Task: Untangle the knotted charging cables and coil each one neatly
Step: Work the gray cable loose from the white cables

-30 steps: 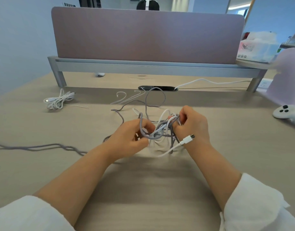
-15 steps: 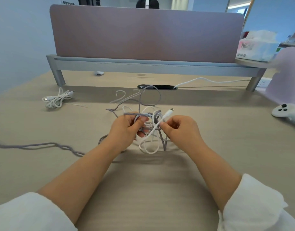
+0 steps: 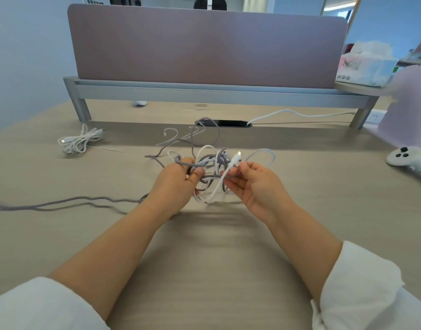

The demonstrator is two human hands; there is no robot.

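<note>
Two hands [image 3: 178,184] [image 3: 258,186], one coiled cable [image 3: 79,142], one controller [image 3: 405,158]

Bright even daylight, soft shadows under the forearms on the counter [image 3: 62,234], wide-angle bowing at the edges, right margin smeared, centre fairly sharp

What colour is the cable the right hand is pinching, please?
The cable is white, clearest in the head view.

Head view, forward-down, close over desk [image 3: 323,186]
</note>
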